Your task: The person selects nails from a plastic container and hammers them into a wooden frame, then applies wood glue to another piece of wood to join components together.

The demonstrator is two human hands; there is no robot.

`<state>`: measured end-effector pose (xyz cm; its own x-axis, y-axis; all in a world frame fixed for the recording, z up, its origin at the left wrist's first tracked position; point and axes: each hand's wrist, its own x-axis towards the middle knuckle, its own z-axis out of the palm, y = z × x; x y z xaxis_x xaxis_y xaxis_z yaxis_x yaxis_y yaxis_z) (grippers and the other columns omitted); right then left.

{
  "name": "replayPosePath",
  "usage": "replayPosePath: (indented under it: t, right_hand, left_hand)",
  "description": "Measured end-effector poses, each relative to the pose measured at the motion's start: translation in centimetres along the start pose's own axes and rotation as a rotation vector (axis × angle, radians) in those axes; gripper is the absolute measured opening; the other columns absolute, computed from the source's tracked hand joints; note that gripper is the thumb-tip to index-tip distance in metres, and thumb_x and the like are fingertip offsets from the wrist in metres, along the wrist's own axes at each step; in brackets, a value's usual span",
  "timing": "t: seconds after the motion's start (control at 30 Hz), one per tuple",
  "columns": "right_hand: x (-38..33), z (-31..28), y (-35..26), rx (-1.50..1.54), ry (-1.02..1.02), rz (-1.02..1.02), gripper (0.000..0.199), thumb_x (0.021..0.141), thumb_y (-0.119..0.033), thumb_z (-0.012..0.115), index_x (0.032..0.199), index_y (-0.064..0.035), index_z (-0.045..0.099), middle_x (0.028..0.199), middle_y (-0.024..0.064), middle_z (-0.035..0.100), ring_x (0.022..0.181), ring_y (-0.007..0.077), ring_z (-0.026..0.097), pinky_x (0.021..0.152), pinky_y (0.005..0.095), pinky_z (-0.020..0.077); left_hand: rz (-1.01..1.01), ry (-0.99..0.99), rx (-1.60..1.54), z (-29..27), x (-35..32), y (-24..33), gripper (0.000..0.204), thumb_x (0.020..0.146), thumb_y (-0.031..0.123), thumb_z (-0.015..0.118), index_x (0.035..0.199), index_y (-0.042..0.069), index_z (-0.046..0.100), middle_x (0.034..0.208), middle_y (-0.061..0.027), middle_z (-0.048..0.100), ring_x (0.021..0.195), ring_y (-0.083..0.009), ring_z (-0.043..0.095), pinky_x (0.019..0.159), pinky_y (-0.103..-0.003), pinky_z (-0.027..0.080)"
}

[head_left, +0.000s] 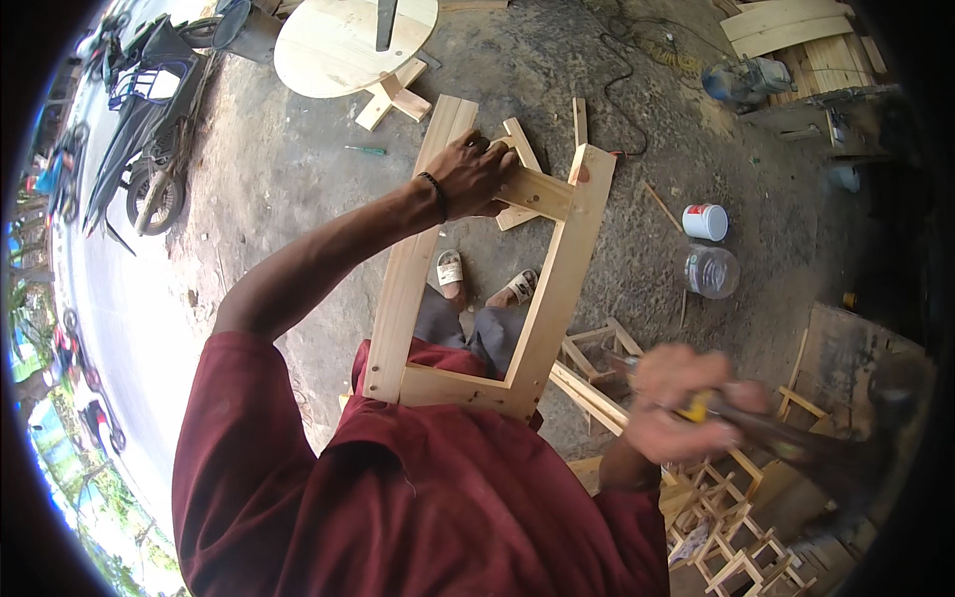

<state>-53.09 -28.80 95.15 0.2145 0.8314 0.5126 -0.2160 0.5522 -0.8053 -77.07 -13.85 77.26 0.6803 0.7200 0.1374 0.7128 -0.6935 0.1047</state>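
Left hand (476, 175) is far centre, fingers curled over the top cross rail (537, 191) of a pale wooden frame (557, 289), gripping it where the rail meets the left upright. Black band on that wrist. Right hand (678, 403) is near right, blurred by motion, fist closed round the yellow-and-dark handle of a hammer (796, 448); the head end smears off toward the right edge, can't make out its shape.

Frame sits upright between the hands, leaning against the person's lap: two long uprights, bottom rail touching the red shirt (418, 497), top rail at the far end. Through the opening you see grey trouser legs and two feet in white sandals (451, 269) on the concrete floor (298, 169).

Around it:
- round wooden tabletop (338, 50) far left, cross-shaped wood piece just beside it
- green-handled screwdriver (366, 150) on the floor left of the frame
- white tub with red lid (705, 222) and clear plastic jar (712, 272) right of the frame, near each other
- stack of small wooden frames (736, 557) near right, below the hammer hand
- planks (796, 30) far right
- parked motorbike (149, 129) far left
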Motion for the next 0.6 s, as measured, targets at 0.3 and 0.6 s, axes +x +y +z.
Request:
replayPosePath:
  t: [0.3,0.6]
  right_hand:
    - [0.2,-1.8,4.4,-0.734,-0.498,0.161,0.022,0.099,-0.02,0.048,0.102,-0.0004,0.057,0.065,0.0111,0.055,0.057,0.024,0.053,0.055,0.0366,0.0436]
    - [-4.8,-4.0,11.5,-0.859,-0.562,0.606,0.021,0.101,-0.02,0.049,0.09,-0.0062,0.06,0.068,0.0109,0.056,0.057,0.0225,0.055,0.051,0.0358,0.0419]
  left_hand:
    - [0.011,0.004,0.057,0.1,0.0,-0.7,0.067,0.065,0.044,0.08,0.107,-0.002,0.056,0.096,-0.0121,0.057,0.088,-0.0281,0.06,0.086,-0.038,0.045]
    - [0.025,0.001,0.063,-0.4,-0.2,-0.8,0.07,0.064,0.044,0.081,0.11,-0.004,0.059,0.105,-0.0146,0.06,0.093,-0.0287,0.06,0.09,-0.039,0.045]
